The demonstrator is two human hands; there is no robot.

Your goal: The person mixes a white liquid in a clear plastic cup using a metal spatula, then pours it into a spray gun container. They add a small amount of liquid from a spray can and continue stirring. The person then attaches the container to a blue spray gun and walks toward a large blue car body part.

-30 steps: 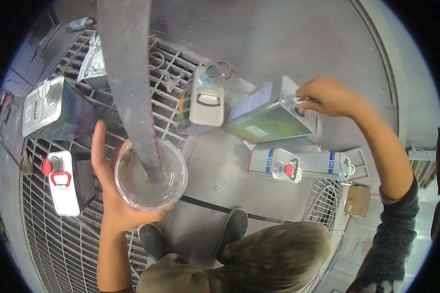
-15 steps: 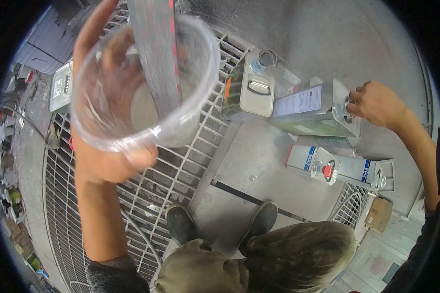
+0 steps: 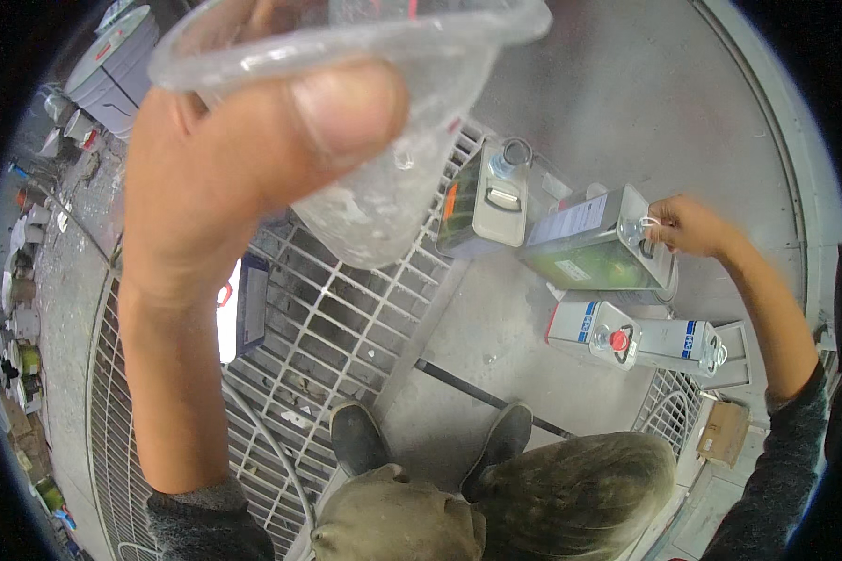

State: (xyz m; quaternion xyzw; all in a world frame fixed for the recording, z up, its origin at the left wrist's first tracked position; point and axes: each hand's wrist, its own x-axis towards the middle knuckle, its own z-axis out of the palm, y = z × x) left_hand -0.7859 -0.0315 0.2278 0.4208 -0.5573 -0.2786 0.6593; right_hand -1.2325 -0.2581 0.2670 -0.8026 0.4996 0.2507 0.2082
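The clear plastic cup (image 3: 384,187) was raised high and close to the camera, above the metal grating (image 3: 346,318). The left hand (image 3: 243,159) was curved around it, the thumb pressed across its outer wall under the rim. A flat grey strip (image 3: 370,9) showed inside, cut by the picture's edge. The right hand (image 3: 688,224) had its fingers bent together and seemed to pinch the white ring (image 3: 647,222) on top of the green can (image 3: 589,248); I could not tell how firmly.

The step in hand, as I judged, was handling the can's top while keeping the cup aloft. Any further move called for a level cup and a secure pinch.

The grating met a smooth grey floor (image 3: 458,318). Beside the green can stood a can with an orange mark (image 3: 500,210), and nearer were two pale cans (image 3: 589,327) with blue bands. A white bucket (image 3: 112,70) stood at upper left, a cardboard box (image 3: 723,433) at lower right.
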